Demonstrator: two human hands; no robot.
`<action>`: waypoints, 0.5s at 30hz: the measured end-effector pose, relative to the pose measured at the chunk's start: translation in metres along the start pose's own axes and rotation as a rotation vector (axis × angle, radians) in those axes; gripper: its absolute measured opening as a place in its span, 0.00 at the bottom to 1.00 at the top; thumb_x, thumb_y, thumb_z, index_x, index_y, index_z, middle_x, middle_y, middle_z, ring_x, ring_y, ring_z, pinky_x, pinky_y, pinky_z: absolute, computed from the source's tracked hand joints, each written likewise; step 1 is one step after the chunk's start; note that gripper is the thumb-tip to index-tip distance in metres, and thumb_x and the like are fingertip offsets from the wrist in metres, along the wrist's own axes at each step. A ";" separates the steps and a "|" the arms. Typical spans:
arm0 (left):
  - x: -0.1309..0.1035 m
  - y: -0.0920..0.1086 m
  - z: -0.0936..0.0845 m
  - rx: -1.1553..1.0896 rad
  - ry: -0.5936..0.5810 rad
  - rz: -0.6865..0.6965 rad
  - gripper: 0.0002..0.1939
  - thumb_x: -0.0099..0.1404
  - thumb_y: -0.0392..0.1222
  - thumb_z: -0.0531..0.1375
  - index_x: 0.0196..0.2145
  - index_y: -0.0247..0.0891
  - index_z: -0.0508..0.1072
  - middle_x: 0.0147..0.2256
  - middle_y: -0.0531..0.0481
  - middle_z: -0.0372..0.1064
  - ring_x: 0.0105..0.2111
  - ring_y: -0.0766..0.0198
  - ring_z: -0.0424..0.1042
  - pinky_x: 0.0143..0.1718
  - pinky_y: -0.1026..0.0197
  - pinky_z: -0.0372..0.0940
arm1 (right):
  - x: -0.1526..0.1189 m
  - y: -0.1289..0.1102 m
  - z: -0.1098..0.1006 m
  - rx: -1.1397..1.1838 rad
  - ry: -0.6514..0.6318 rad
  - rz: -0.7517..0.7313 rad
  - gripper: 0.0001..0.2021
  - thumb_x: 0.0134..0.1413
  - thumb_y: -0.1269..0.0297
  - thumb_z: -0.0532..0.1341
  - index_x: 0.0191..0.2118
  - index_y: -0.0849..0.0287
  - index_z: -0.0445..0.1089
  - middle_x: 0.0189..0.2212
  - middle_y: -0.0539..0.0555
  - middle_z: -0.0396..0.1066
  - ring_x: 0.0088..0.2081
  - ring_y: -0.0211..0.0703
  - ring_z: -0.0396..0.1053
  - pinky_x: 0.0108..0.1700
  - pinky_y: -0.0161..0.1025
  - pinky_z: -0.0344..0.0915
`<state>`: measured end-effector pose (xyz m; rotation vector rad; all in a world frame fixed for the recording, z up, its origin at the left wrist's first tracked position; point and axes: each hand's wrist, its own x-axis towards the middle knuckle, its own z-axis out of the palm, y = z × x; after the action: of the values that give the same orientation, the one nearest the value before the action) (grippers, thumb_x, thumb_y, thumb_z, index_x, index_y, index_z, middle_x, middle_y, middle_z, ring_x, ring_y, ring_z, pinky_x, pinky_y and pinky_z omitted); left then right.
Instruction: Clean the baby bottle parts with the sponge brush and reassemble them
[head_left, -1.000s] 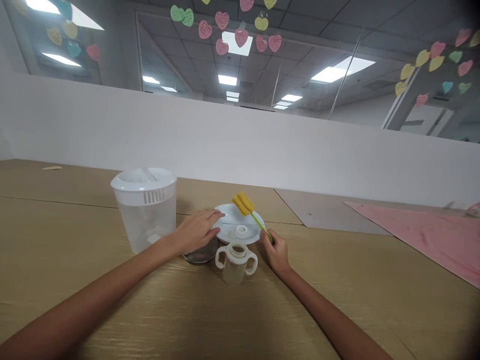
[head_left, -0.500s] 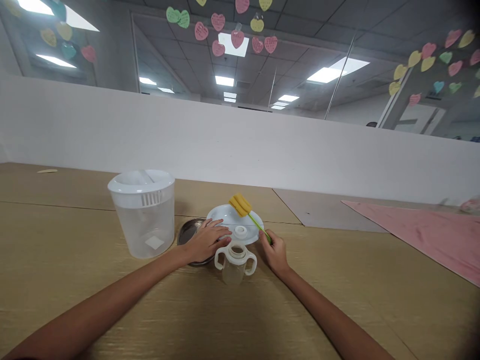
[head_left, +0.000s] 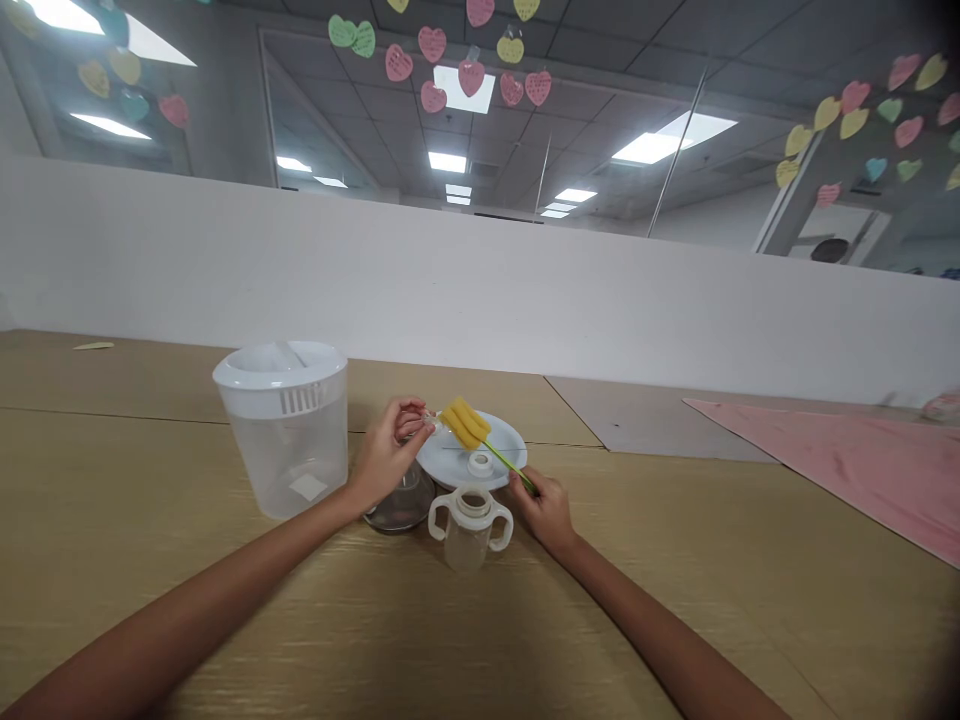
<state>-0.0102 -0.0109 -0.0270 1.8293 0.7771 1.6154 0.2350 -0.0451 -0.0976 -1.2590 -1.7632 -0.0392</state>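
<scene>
My right hand (head_left: 546,508) is closed on the green handle of a brush with a yellow sponge head (head_left: 465,423). The sponge is over a white plate (head_left: 508,440). My left hand (head_left: 391,450) pinches a small clear piece (head_left: 433,420) right beside the sponge; its exact shape is hard to make out. On the plate's near part lies a white ring-like cap (head_left: 481,463). A clear bottle with two white handles (head_left: 466,535) stands upright in front of the plate. Below my left hand is a round metal dish (head_left: 400,512), partly hidden.
At the left stands a tall translucent bucket with a white lid (head_left: 289,440). A pink cloth (head_left: 847,470) lies on the right of the table (head_left: 360,630). Behind the table rises a white wall (head_left: 480,290) with glass above it.
My left hand has risen from the metal dish and plate edge and now pinches the clear piece. The sponge head has moved left and slightly down toward it.
</scene>
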 end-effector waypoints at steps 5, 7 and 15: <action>0.001 0.009 -0.011 0.208 -0.133 0.077 0.06 0.57 0.39 0.56 0.32 0.35 0.68 0.35 0.48 0.65 0.32 0.66 0.67 0.34 0.63 0.64 | 0.002 0.001 -0.001 -0.010 0.053 0.039 0.18 0.56 0.57 0.51 0.19 0.61 0.61 0.16 0.44 0.49 0.20 0.31 0.48 0.24 0.31 0.47; 0.002 0.008 -0.017 0.276 -0.166 0.115 0.03 0.55 0.37 0.54 0.27 0.35 0.66 0.29 0.51 0.63 0.28 0.66 0.64 0.31 0.63 0.62 | 0.004 0.001 -0.001 -0.010 0.081 0.058 0.19 0.56 0.56 0.51 0.18 0.60 0.58 0.16 0.44 0.47 0.20 0.31 0.47 0.23 0.31 0.47; -0.014 -0.011 -0.014 0.425 -0.424 0.133 0.04 0.49 0.33 0.50 0.24 0.36 0.64 0.23 0.53 0.62 0.26 0.66 0.61 0.30 0.64 0.56 | 0.004 0.000 -0.002 0.010 0.079 0.034 0.18 0.56 0.57 0.51 0.18 0.60 0.57 0.16 0.43 0.46 0.20 0.31 0.47 0.23 0.31 0.48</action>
<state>-0.0265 -0.0128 -0.0429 2.4620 0.8577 1.1230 0.2355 -0.0430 -0.0937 -1.2636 -1.6726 -0.0596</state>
